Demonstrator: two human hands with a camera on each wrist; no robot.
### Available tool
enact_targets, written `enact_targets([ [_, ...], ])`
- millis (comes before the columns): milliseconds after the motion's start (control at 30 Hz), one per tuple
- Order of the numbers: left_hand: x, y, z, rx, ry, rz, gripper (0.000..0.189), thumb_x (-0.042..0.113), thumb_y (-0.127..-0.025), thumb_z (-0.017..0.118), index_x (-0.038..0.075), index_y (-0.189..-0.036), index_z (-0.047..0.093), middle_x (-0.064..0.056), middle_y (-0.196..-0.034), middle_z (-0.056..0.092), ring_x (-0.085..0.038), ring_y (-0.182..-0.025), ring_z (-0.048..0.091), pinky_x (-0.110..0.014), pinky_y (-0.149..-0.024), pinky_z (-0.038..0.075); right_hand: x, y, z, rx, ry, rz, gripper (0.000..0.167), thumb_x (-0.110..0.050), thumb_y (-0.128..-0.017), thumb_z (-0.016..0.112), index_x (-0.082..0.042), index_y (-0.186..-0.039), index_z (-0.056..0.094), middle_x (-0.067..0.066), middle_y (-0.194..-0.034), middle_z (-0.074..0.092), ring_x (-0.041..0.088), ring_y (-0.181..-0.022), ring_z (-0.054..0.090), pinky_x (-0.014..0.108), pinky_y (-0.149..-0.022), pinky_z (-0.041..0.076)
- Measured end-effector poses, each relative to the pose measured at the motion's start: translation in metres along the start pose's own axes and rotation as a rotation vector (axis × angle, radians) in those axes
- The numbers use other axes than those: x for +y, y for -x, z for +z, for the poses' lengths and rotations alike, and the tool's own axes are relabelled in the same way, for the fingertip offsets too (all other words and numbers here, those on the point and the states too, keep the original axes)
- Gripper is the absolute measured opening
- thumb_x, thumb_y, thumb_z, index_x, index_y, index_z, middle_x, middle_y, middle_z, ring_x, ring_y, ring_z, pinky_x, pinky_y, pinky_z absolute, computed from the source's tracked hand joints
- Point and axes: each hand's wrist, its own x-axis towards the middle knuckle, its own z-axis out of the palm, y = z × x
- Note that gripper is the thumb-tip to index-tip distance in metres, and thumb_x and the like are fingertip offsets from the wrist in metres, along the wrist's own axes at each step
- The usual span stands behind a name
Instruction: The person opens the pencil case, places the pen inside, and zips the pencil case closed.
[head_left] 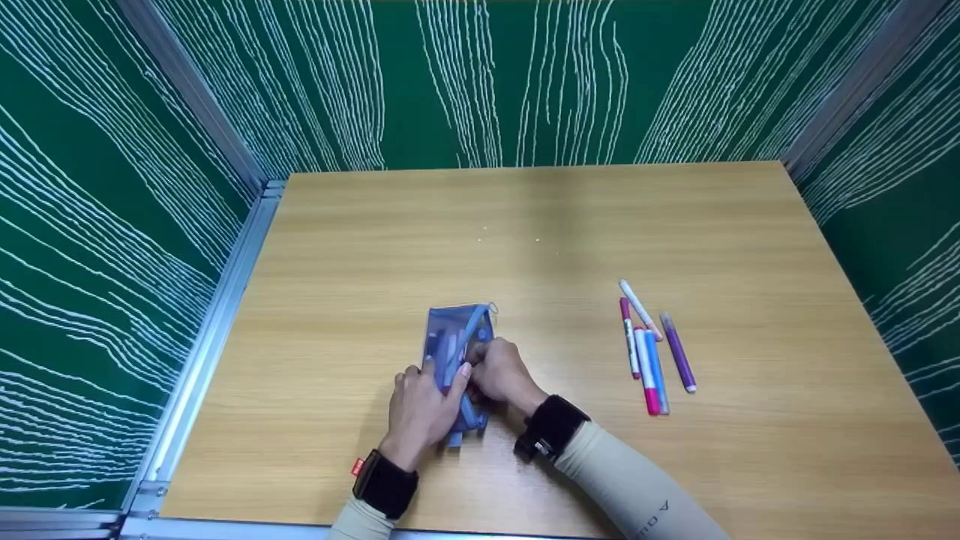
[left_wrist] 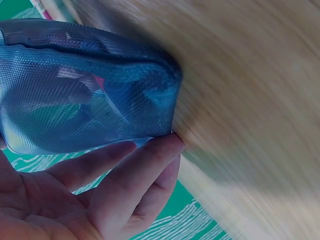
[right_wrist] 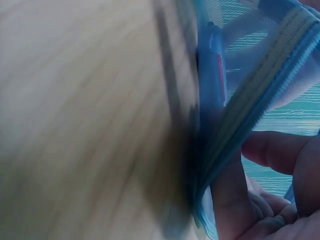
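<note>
A blue mesh pencil case with a zip down its length lies near the table's front edge. Pens show dimly through its mesh. My left hand holds the case from the left, its thumb on top by the zip and its fingers along the far side and lower edge. From the right, my right hand reaches in at the unzipped opening. One finger runs behind the zip band, with the thumb close beside that band. A blue pen shows inside; whether those fingertips grip it I cannot tell.
To the right of the case lie several felt-tip pens: a purple one, a blue one, a white and pink one and others. Green walls with white lines border the wooden table on the back and sides.
</note>
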Motion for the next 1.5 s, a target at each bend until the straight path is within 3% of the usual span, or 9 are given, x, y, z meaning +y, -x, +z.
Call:
enact_targets([
  [133,0.0,0.0,0.001,-0.011,-0.003,-0.013,0.082,0.069,-0.1,0.043,-0.003,-0.134,0.062,-0.027,-0.109,0.063,-0.041,-0.102,0.06,-0.052,-0.084,0.052,-0.001,0.002,-0.003,0.004,0.001,-0.002,0.013,0.007,-0.085,0.066,-0.002,-0.079,0.073,0.006,-0.062,0.069,0.021,-0.052,0.07,0.032,-0.049,0.057],
  [433,0.001,0.0,-0.001,-0.03,-0.013,-0.02,0.083,0.07,-0.1,0.041,-0.002,-0.137,0.06,-0.025,-0.108,0.062,-0.038,-0.099,0.059,-0.051,-0.082,0.051,0.0,0.006,-0.017,0.088,0.241,-0.141,0.011,-0.014,-0.085,0.082,-0.013,-0.075,0.077,-0.004,-0.07,0.07,0.009,-0.061,0.063,0.026,-0.06,0.054],
  [733,0.0,0.0,-0.001,-0.022,-0.005,0.001,0.078,0.068,-0.1,0.042,-0.002,-0.128,0.065,-0.022,-0.102,0.062,-0.036,-0.095,0.059,-0.05,-0.08,0.051,0.001,0.011,-0.035,0.138,0.263,-0.157,0.009,-0.019,-0.086,0.084,-0.011,-0.085,0.081,-0.002,-0.075,0.073,0.009,-0.06,0.063,0.027,-0.058,0.053],
  [900,-0.001,-0.001,0.0,-0.016,0.001,0.009,0.076,0.067,-0.101,0.043,-0.002,-0.126,0.066,-0.022,-0.102,0.063,-0.037,-0.095,0.06,-0.05,-0.079,0.052,0.004,0.014,-0.045,0.18,0.291,-0.195,0.016,-0.018,-0.085,0.084,-0.004,-0.091,0.079,0.003,-0.075,0.074,0.009,-0.057,0.066,0.028,-0.059,0.055],
  [1033,-0.002,-0.001,0.001,0.001,-0.006,0.025,0.075,0.066,-0.101,0.043,-0.002,-0.124,0.066,-0.023,-0.102,0.063,-0.039,-0.097,0.06,-0.051,-0.078,0.052,0.006,0.018,-0.054,0.184,0.295,-0.164,0.025,-0.019,-0.085,0.084,0.0,-0.099,0.076,0.005,-0.073,0.074,0.01,-0.057,0.067,0.031,-0.063,0.058],
  [1300,-0.003,-0.001,0.002,-0.005,-0.008,0.027,0.074,0.065,-0.102,0.042,-0.002,-0.123,0.066,-0.023,-0.102,0.063,-0.038,-0.095,0.06,-0.05,-0.078,0.051,0.014,0.021,-0.076,0.239,0.404,-0.143,0.033,-0.027,-0.084,0.084,-0.001,-0.103,0.076,0.011,-0.083,0.076,0.023,-0.075,0.072,0.042,-0.074,0.058],
  [1500,-0.003,0.0,0.001,-0.01,-0.001,0.024,0.076,0.066,-0.101,0.043,-0.002,-0.125,0.066,-0.024,-0.102,0.063,-0.037,-0.094,0.06,-0.05,-0.077,0.052,0.021,0.025,-0.092,0.293,0.446,-0.155,0.035,-0.028,-0.084,0.084,0.0,-0.102,0.076,0.011,-0.082,0.075,0.025,-0.071,0.07,0.044,-0.073,0.056],
])
